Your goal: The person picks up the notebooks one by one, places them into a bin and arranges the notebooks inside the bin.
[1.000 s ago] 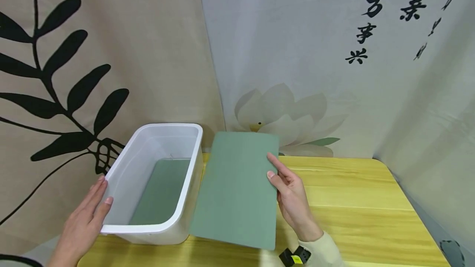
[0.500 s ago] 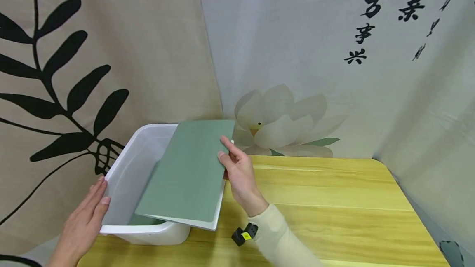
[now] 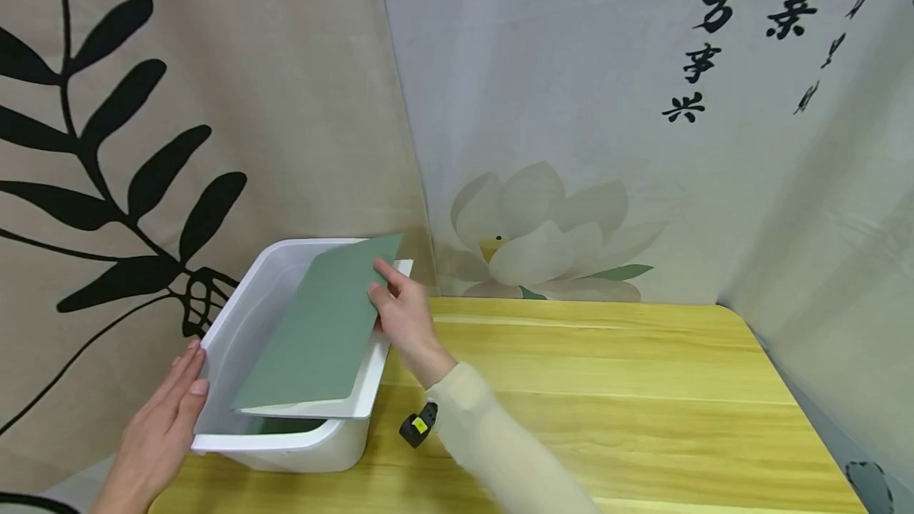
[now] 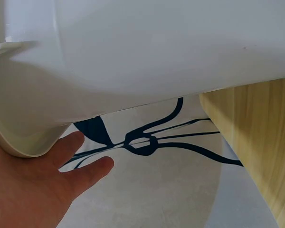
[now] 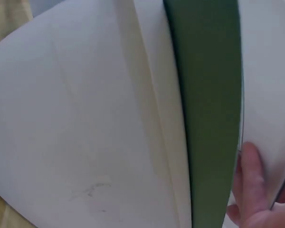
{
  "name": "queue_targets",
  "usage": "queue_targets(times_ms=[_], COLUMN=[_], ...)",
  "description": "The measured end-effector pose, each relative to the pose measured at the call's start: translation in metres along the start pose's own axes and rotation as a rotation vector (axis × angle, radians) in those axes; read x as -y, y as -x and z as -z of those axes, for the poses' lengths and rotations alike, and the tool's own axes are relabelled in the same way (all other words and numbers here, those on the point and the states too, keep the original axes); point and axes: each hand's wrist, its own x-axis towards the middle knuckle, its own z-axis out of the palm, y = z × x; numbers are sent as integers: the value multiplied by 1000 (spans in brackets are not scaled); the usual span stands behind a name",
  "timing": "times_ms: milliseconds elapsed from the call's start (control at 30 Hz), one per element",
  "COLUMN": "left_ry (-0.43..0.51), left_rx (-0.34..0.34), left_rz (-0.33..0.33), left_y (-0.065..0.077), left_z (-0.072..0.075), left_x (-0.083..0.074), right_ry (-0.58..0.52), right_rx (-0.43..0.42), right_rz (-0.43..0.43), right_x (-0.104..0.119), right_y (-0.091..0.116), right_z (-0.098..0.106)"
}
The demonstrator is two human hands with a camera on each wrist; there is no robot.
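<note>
A green-covered notebook [image 3: 314,331] with white pages hangs tilted over the white plastic bin [image 3: 336,450], partly inside its opening. My right hand [image 3: 410,327] pinches the notebook's right edge, thumb on the cover and other fingers underneath. Below it, another green flat thing [image 3: 289,425] lies on the bin's floor, mostly hidden. My left hand [image 3: 153,427] rests against the bin's left rim with straight fingers. In the left wrist view that hand [image 4: 33,190] touches the rim's corner. The right wrist view has the bin's wall [image 5: 76,104], a green strip [image 5: 209,104] and my right fingers [image 5: 254,175] on white pages.
The bin stands at the left end of a yellow wooden table [image 3: 643,403]. Behind it hang printed cloth curtains [image 3: 543,86] with leaves, a lotus and black characters. A black cable [image 3: 36,501] shows at the lower left.
My right hand has carried the notebook leftward from beside the bin to over its opening, and its near end now tilts lower into it. My left hand has stayed at the rim.
</note>
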Motion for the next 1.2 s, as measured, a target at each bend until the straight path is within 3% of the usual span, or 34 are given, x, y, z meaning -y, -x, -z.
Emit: queue_targets(times_ms=[500,700,867,933,1000,1200], left_ry=[14,29,28,22,23,4], left_rx=[-5,-19,-8,-3,-3,4], left_rz=[-13,-31,-18,-9,-11,-23], left_y=[1,1,1,0,-1,-1], left_z=[1,0,-1,-2,-2,1], left_x=[-1,-1,-3,-4,-5,-2], right_ry=[183,322,617,686,687,519], right_rx=[21,61,227,257,243,207], right_rz=[-22,-50,-30,-1,45,177], right_x=[-18,-19,-13,-8,-5,-4], right_y=[-15,-16,-18,-17,-14,11], right_z=[-46,-56,-48,-40,-31,10])
